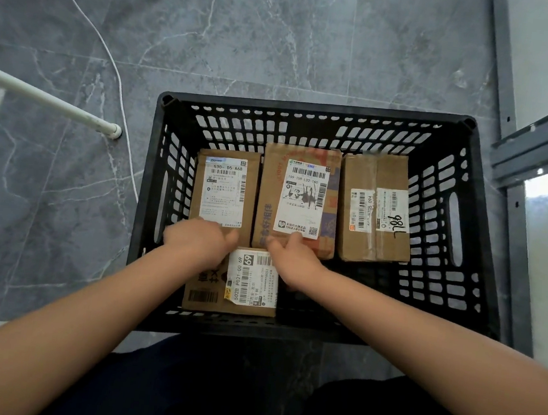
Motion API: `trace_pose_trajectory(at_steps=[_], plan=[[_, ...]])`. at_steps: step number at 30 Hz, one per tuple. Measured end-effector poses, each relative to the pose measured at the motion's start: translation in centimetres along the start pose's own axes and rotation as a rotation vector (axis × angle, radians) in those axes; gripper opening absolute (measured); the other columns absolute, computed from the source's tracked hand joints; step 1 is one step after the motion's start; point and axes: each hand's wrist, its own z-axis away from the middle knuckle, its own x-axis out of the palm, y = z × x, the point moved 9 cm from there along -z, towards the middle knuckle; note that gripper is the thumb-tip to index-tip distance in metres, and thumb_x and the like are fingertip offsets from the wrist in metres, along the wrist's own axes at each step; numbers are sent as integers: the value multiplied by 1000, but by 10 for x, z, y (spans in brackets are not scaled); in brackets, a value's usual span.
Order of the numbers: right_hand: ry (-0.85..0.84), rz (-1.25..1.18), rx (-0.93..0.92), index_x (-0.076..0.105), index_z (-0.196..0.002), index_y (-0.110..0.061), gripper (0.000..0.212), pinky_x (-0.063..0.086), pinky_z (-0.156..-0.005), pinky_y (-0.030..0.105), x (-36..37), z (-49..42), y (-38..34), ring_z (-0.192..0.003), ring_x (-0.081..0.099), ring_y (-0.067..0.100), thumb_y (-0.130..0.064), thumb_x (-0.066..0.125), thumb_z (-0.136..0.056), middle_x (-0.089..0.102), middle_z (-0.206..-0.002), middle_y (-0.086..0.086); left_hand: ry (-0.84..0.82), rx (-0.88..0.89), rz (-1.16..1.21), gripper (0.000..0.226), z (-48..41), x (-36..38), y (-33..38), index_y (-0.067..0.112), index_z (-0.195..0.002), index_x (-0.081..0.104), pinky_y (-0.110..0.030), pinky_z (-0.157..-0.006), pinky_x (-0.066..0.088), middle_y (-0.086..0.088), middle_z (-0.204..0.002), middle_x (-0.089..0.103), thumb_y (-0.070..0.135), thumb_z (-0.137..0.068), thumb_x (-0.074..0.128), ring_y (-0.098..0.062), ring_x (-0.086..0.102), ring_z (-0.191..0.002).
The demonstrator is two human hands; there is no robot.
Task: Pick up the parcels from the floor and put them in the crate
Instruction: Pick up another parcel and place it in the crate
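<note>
A black slatted plastic crate [313, 108] stands on the floor below me. Three brown cardboard parcels lie side by side along its far half: a left one [224, 182], a middle one [301, 190] and a right one [375, 208], each with a white shipping label. A fourth labelled parcel [244, 285] lies in the near left part of the crate. My left hand [198, 238] and my right hand [289, 258] rest on the far edge of this near parcel, one at each upper corner, fingers curled over it.
The crate sits on grey marbled floor tiles [250, 36]. White tube legs [115, 129] of a frame and a thin white cable [112, 58] lie to the left. A grey metal shelving rack [536, 147] stands close on the right. My dark-clothed knees are below.
</note>
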Motion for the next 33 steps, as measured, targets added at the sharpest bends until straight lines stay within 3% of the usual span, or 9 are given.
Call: trace_pose_trajectory(at_steps=[3,5,8,11,16,19,25,33], plan=[[-338,-124,65,43,-121,-13,40,57,-80,37,14,11,6,-99,62,29,-38,52,-91,55,-127,10,36,13,-24,60,-5,2,-5,15,-113,60,-32,-67,43,-7,-102,61,51,-96,15,-24,58,-91],[-461,-88,85,49,-115,-13,33,57,-82,34,26,14,11,-101,65,28,-32,59,-89,59,-125,12,43,25,-22,55,-7,4,-6,15,-114,61,-32,-68,44,-7,-99,59,44,-98,16,-24,57,-90],[-387,-28,58,53,-116,-10,30,56,-82,31,35,2,12,-95,64,21,-25,59,-91,62,-122,12,33,24,-106,46,-7,2,-6,12,-116,59,-35,-73,48,-8,-105,58,36,-101,23,-24,58,-97],[-369,7,8,54,-120,-11,33,56,-85,35,46,-8,11,-108,61,23,-25,57,-91,60,-126,10,-21,36,-133,45,-7,7,-8,9,-118,58,-36,-79,48,-10,-115,59,34,-101,25,-24,57,-104],[-258,69,-32,48,-122,-7,36,55,-86,40,47,-11,13,-111,60,29,-26,55,-92,57,-126,12,14,202,-131,29,0,-5,0,13,-98,60,-32,-73,52,-2,-93,56,39,-86,52,-18,53,-88],[-223,112,-22,41,-125,-5,44,54,-88,42,49,-16,18,-109,60,29,-31,55,-92,56,-126,12,-2,236,-228,35,1,-3,9,16,-97,61,-30,-70,54,1,-94,60,40,-75,72,-18,59,-88],[-226,143,-25,51,-122,-7,39,55,-85,41,53,-26,19,-106,61,29,-31,55,-92,60,-124,12,95,218,-367,29,-12,9,19,12,-116,59,-30,-67,43,-6,-113,58,11,-87,59,-24,60,-102],[-346,121,-22,44,-131,-14,41,55,-87,45,55,-25,21,-109,61,33,-33,48,-95,56,-129,13,81,210,-398,36,-16,8,15,13,-116,57,-30,-66,43,-5,-113,57,18,-82,69,-22,61,-101]])
